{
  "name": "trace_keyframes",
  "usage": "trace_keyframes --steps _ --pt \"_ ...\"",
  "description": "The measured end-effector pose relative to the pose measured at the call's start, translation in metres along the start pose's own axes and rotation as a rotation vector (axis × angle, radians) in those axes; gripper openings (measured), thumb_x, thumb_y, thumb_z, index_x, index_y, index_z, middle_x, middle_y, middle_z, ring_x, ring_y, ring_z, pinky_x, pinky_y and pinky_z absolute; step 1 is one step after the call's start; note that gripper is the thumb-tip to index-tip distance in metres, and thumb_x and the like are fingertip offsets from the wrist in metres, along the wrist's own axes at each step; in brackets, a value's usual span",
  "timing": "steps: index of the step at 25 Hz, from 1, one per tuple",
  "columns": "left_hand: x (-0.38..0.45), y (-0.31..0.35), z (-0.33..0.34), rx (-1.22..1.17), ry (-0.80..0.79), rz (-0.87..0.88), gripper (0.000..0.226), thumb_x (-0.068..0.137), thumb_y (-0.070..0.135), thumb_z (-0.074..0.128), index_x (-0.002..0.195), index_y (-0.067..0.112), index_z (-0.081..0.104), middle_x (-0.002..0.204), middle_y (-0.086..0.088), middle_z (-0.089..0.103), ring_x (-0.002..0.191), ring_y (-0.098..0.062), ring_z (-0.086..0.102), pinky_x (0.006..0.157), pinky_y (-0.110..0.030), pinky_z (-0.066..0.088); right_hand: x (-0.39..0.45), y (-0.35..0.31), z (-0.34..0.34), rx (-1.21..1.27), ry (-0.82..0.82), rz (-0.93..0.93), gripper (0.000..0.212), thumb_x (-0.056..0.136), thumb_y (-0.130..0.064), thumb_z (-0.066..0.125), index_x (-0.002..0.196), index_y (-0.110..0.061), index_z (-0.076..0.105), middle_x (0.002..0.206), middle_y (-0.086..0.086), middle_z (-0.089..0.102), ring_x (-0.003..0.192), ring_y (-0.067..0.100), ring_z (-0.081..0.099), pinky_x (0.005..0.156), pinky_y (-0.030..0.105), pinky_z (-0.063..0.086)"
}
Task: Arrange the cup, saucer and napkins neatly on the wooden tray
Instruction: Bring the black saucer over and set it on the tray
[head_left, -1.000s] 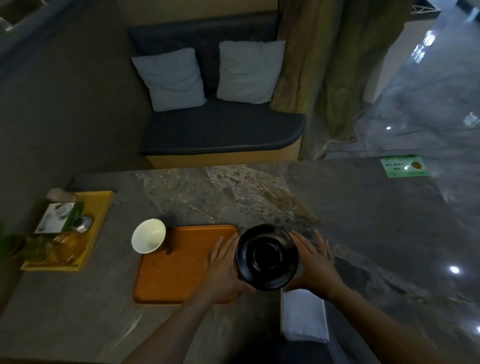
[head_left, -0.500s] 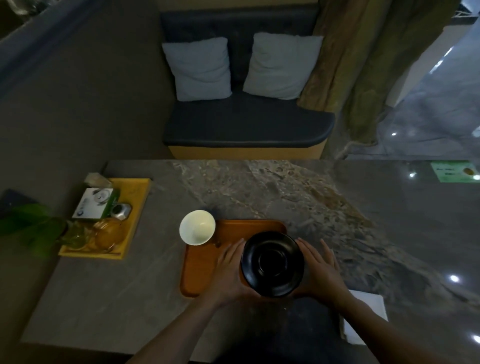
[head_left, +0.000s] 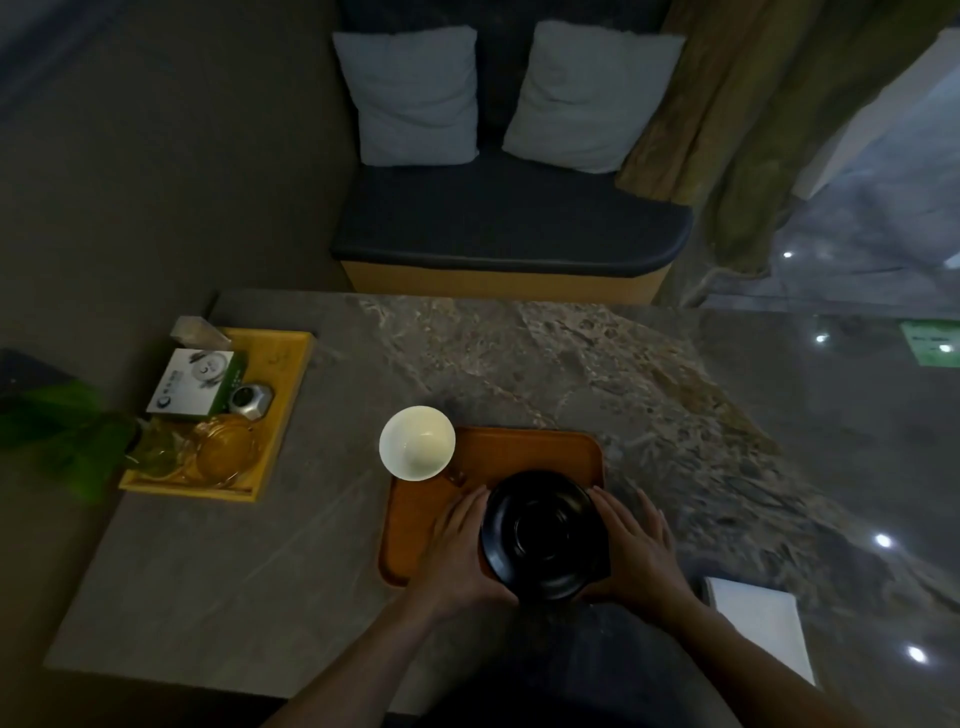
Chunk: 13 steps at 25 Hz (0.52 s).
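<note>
Holding the black saucer (head_left: 543, 535) between both hands is the present item: my left hand (head_left: 457, 551) cups its left edge and my right hand (head_left: 636, 551) its right edge, fingers (head_left: 649, 514) spread fairly wide and flat along the rim, palms pressed in from either side. Location of saucer: over the near right part of the wooden tray (head_left: 415, 525), its near edge reaching past the tray's front lip toward me; I cannot tell whether it rests on the tray or hangs just above it. Cup (head_left: 417, 442), white, empty, upright: at the tray's far left corner, overhanging the edge onto the bench (head_left: 218, 582). Napkins (head_left: 761, 623), white, folded: on the bench well to the right of the tray, not yet moved. Hazards, in my judgement: saucer is glossy and gripped only by side pressure, so a loosened palm could let it tip onto the tray lip and clatter or chip; set down where it now sits, it may straddle the front lip and rock. Cup sits half off the corner, and a nudge to the tray while seating the saucer could topple it. Dim light makes the dark saucer's edge hard to judge against the tray.
</note>
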<state>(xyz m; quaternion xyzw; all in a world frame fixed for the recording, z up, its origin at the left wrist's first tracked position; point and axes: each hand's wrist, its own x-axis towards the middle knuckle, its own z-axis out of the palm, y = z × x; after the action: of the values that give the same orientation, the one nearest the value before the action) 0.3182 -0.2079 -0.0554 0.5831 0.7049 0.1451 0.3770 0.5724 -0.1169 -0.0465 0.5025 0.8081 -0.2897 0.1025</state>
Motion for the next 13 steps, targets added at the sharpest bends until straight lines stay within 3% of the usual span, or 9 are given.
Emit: trace_keyframes --steps 3,7,13 --pt "0.004 0.000 0.001 0.003 -0.007 -0.034 0.139 0.048 0.068 0.082 0.152 0.027 -0.002 0.164 0.003 0.001 0.150 -0.015 -0.002 0.123 -0.037 0.006 0.009 0.001 -0.001 -0.027 -0.007 -0.008 0.134 0.040 -0.093 0.053 0.148 -0.043 -0.010 0.161 -0.016 -0.001 0.144 0.030 -0.023 0.116 0.057 -0.005" --pt "0.010 0.000 0.003 0.058 -0.010 -0.065 0.141 0.048 0.064 0.083 0.152 0.027 -0.005 0.162 0.007 -0.004 0.149 -0.015 -0.009 0.121 -0.034 0.002 0.016 0.002 -0.001 -0.051 -0.033 -0.008 0.133 0.045 -0.090 0.055 0.149 -0.039 -0.010 0.162 -0.014 -0.005 0.143 0.030 -0.024 0.115 0.055 -0.010" --pt "0.016 0.002 0.007 0.107 -0.005 -0.110 0.141 0.048 0.066 0.081 0.152 0.029 -0.006 0.163 0.008 -0.004 0.149 -0.017 -0.010 0.123 -0.043 0.007 0.029 0.007 -0.005 -0.082 -0.086 -0.019 0.133 0.048 -0.082 0.062 0.146 -0.041 -0.018 0.157 -0.020 -0.017 0.142 0.034 -0.026 0.114 0.057 -0.010"
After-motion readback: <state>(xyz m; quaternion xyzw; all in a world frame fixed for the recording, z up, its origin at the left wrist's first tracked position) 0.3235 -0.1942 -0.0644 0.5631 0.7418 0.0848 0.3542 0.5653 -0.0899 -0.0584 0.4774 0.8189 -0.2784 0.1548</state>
